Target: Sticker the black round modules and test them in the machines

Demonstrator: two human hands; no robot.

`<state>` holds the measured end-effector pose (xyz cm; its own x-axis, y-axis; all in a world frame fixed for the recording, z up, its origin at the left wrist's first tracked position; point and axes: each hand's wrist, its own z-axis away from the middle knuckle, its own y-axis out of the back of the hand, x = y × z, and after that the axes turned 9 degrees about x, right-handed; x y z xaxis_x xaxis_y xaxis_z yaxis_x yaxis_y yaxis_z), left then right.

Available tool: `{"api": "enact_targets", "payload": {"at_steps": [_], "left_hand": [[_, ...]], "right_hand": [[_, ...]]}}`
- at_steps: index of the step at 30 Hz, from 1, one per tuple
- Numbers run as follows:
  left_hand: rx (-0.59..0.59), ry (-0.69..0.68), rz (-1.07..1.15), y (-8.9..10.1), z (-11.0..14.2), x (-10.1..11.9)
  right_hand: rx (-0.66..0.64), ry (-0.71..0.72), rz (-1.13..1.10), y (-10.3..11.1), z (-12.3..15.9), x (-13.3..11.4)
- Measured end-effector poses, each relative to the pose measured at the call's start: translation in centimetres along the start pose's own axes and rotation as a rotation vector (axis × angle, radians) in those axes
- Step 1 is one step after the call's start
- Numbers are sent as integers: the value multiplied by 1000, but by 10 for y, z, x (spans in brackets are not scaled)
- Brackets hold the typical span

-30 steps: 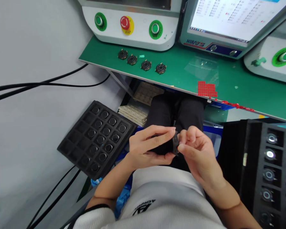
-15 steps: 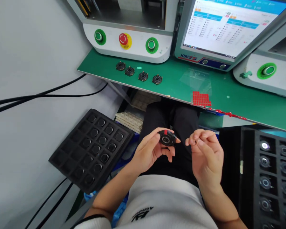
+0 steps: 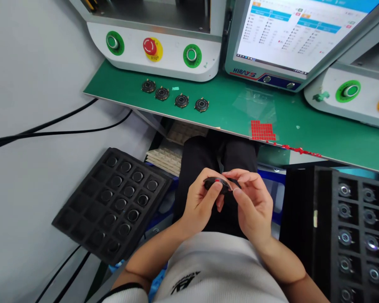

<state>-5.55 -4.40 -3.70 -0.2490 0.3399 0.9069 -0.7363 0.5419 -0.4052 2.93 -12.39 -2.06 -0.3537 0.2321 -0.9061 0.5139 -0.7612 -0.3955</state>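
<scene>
Below the HIRAYS monitor (image 3: pixel 284 76), left fingers (image 3: pixel 211 198) hold a disc (image 3: pixel 210 183).

You wear a pale, greyish-white shirt (image 3: pixel 221 269) with fine vertical ribbing and a smoother band at the hem. A black angular logo (image 3: pixel 182 286) marks it, with small black lettering alongside. Your left sleeve (image 3: pixel 126 297) is short, edged in black. Your trousers (image 3: pixel 194 168) are plain black; both forearms are bare.

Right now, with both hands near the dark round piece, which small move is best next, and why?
Probably steady the dark round piece with the left hand: that hand grips it, and the right hand is close at its edge.
</scene>
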Motion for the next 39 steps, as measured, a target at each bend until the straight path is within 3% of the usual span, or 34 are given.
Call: {"api": "enact_targets", "payload": {"at_steps": [4, 12, 18, 24, 31, 33, 35, 37, 39], "left_hand": [[-35, -6, -62, 0, 1, 0], [-61, -363, -511, -3, 1, 5], [-138, -571, -694, -5, -2, 4], [-115, -762, -849, -9, -3, -1], [-133, -875, -875, -9, -6, -3], [-142, -860, -856, -9, -5, -3], [-168, -740, -757, -10, -3, -2], [-186, -481, -521, -13, 0, 1], [-209, -129, -167, -16, 1, 4]], "right_hand": [[-9, -26, 30, -2, -2, 0], [-77, -158, -11, -4, -2, 1], [26, -107, -151, -13, 3, 9], [160, -105, -175, -19, 8, 10], [162, -119, -208, -18, 8, 9], [138, -121, -202, -14, 7, 8], [94, -106, -137, -7, 5, 6], [10, -44, -11, 2, 4, 3], [-62, 113, 168, 11, 3, 1]]}}
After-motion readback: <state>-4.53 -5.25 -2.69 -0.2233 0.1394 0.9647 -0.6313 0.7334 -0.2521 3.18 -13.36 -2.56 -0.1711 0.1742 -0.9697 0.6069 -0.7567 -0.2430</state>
